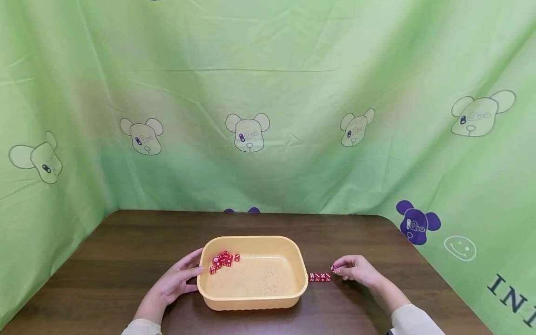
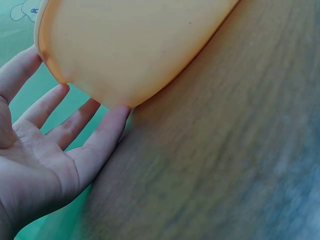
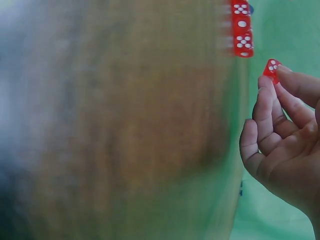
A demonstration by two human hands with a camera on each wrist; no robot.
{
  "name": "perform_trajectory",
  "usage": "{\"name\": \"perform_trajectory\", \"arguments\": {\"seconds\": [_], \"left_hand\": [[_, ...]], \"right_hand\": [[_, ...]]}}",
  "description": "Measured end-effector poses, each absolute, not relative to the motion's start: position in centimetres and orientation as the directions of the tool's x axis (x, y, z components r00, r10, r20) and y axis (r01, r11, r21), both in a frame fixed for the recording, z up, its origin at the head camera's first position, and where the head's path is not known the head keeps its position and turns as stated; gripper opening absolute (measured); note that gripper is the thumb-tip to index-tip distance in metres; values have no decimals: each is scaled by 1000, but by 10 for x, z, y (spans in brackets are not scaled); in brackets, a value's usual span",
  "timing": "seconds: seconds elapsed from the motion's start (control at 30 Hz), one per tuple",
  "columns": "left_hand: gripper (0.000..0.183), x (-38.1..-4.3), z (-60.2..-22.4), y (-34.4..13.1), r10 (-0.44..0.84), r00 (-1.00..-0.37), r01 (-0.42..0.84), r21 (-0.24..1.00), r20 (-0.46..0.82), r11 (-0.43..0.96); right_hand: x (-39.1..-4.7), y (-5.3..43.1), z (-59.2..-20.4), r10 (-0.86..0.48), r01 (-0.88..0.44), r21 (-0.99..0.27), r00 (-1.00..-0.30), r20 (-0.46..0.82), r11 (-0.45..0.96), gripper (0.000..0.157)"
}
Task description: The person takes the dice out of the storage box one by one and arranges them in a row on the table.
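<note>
A yellow plastic tub [image 1: 251, 303] stands on the table, with several red dice [image 1: 223, 260] heaped at the left of its floor. My left hand [image 1: 177, 280] is at the tub's left end; its spread fingers touch the tub wall [image 2: 125, 55] in the left wrist view. Between thumb and fingertips, my right hand [image 1: 356, 271] pinches one red die [image 3: 271, 70] with white pips. That die is just off the right end of a short row of red dice [image 1: 320, 277]. The row runs out from the tub's right side, its near end also visible in the right wrist view.
The dark wood table [image 1: 159, 232] extends around the tub on all sides. A green curtain [image 1: 268, 177] with printed bear heads hangs behind the table and along both sides.
</note>
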State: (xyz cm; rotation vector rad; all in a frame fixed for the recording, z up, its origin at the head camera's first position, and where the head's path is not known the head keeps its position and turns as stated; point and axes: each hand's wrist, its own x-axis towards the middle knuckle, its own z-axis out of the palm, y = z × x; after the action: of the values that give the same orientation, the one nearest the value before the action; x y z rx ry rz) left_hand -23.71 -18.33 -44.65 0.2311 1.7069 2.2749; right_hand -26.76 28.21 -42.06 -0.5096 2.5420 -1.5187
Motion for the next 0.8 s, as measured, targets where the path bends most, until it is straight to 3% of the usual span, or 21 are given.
{"name": "perform_trajectory", "arguments": {"seconds": [0.8], "left_hand": [[63, -236, -445, -184, 334, -942, -134, 955, -40, -263]], "right_hand": [[-265, 278, -430, -433, -309, -837, -896, 97, 452, 13]]}}
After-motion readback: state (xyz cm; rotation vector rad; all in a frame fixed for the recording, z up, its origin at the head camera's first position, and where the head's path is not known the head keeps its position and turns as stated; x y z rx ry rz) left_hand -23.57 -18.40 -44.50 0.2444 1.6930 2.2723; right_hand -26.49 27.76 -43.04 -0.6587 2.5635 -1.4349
